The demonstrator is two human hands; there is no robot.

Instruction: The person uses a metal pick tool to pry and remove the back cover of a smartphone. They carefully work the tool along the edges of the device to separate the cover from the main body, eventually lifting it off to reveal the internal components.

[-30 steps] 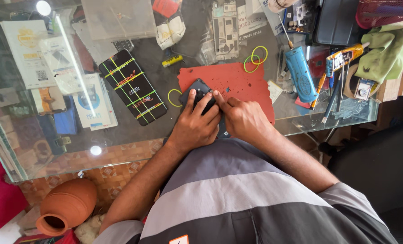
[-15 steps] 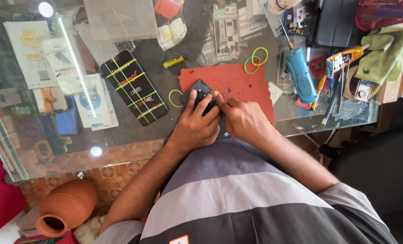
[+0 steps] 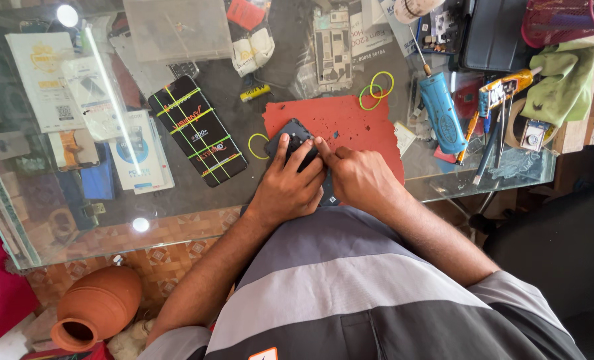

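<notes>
A clay pot (image 3: pixel 96 313) lies tipped on the floor at far left; I cannot tell what it holds. On the glass table (image 3: pixel 177 200), the left hand (image 3: pixel 290 187) presses flat over a dark phone (image 3: pixel 296 137) lying on the red mat (image 3: pixel 350 123), fingers spread and gripping its body. The right hand (image 3: pixel 357 177) pinches at the phone's edge, index finger extended. The phone looks light, stiff, smooth and fragile, best held by its edges. Far right, a red mesh basket (image 3: pixel 564 23) holds blue and other items I cannot make out.
</notes>
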